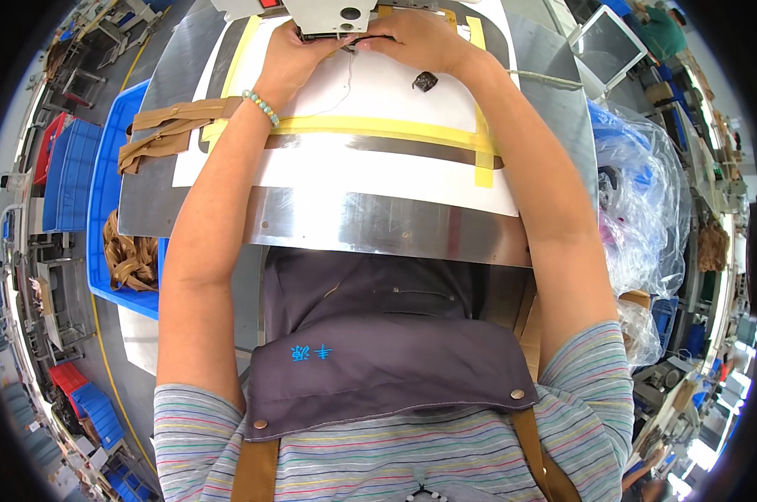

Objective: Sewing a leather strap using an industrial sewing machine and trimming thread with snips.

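Observation:
Both my hands meet at the far middle, close under the white head of a sewing machine [327, 15]. My right hand [420, 42] is closed, its fingers pinching a thin dark strip [378, 37] beside the machine's foot. My left hand [291, 60] is closed too, fingertips at the foot's left side; what they press on is mostly hidden. A loose thread trails down from between the hands over the white sheet [345, 180]. Just below my right hand lies a small crumpled black piece [425, 81].
Yellow tape [353, 127] borders the white sheet on the metal tabletop [378, 224]. Brown straps [178, 119] cross its left edge, near my left forearm. A blue bin [102, 276] on the left holds more brown straps. Clear plastic bags [642, 201] bulge at the right.

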Demonstrator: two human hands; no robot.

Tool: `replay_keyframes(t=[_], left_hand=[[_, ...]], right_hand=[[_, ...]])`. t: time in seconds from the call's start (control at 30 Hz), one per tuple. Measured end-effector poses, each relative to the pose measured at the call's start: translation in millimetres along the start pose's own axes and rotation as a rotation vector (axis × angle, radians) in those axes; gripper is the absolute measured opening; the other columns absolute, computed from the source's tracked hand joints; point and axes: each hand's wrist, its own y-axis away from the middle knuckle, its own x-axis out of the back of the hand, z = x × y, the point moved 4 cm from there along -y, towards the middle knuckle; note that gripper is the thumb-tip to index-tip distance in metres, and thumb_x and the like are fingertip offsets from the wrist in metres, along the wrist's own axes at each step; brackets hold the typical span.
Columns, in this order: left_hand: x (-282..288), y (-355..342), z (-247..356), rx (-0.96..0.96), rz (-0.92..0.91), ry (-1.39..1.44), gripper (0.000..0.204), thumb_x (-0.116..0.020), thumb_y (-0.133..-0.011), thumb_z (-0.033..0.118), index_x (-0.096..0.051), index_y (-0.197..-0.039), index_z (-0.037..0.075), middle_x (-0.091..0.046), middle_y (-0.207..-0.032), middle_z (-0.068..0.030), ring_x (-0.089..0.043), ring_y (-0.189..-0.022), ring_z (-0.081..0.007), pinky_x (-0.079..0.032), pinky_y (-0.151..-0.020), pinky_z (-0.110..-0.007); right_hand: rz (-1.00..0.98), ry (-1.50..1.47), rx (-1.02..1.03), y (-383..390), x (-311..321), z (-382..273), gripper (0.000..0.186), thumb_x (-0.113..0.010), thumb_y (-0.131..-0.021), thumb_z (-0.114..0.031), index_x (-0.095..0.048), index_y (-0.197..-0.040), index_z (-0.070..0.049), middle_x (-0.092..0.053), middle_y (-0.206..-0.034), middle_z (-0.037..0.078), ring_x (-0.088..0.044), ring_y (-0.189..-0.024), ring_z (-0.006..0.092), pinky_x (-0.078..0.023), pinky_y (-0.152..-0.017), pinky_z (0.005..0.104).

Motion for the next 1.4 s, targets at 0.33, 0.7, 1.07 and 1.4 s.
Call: replay_keyframes(t=[0.33, 0.7, 1.07, 1.4], left_hand=[[0.5, 1.3, 4.5, 0.013, -0.029, 0.019, 0.026, -0.082, -0.083, 0.013, -0.074, -0.100, -0.004, -0.076, -0.094, -0.0058, -0.066, -0.080, -0.0084, -0.052, -0.074, -0.024], [1.1, 3.3, 3.7, 0.093, 0.011, -0.013, 0.023, -0.075, -0.086, 0.006, -0.073, -0.107, -0.001, -0.075, -0.097, -0.0040, -0.063, -0.082, -0.0088, -0.051, -0.077, -0.025], [-0.3, 1.8, 7.3, 0.067, -0.037, -0.009, 0.027, -0.079, -0.082, 0.010, -0.070, -0.103, -0.003, -0.074, -0.093, -0.0048, -0.065, -0.083, -0.0092, -0.052, -0.079, -0.025], [2.5, 4.8, 3.3, 0.061, -0.049, -0.018, 0.034, -0.079, -0.084, 0.013, -0.068, -0.113, -0.001, -0.072, -0.105, -0.0048, -0.065, -0.097, -0.0102, -0.050, -0.093, -0.028]], right_hand=[[0.155, 0.074, -0.041, 4.8, -6.6, -8.5, 0.033, -0.060, -0.099, -0.041, -0.077, -0.111, -0.016, -0.074, -0.094, 0.012, -0.069, -0.089, 0.0329, -0.053, -0.081, 0.0425], [0.210, 0.078, -0.354, 11.4, -17.3, -31.4, 0.028, -0.059, -0.096, -0.035, -0.080, -0.099, -0.018, -0.074, -0.085, 0.012, -0.071, -0.082, 0.0335, -0.056, -0.074, 0.0457], [0.353, 0.097, -0.586, 13.2, -28.1, -57.2, 0.028, -0.061, -0.092, -0.028, -0.078, -0.083, -0.007, -0.073, -0.080, 0.017, -0.072, -0.074, 0.0349, -0.054, -0.065, 0.0444], [0.163, 0.308, -0.577, 32.2, 12.4, -32.6, 0.044, -0.062, -0.094, -0.046, -0.074, -0.108, -0.007, -0.076, -0.098, 0.016, -0.073, -0.094, 0.0318, -0.057, -0.082, 0.0447]])
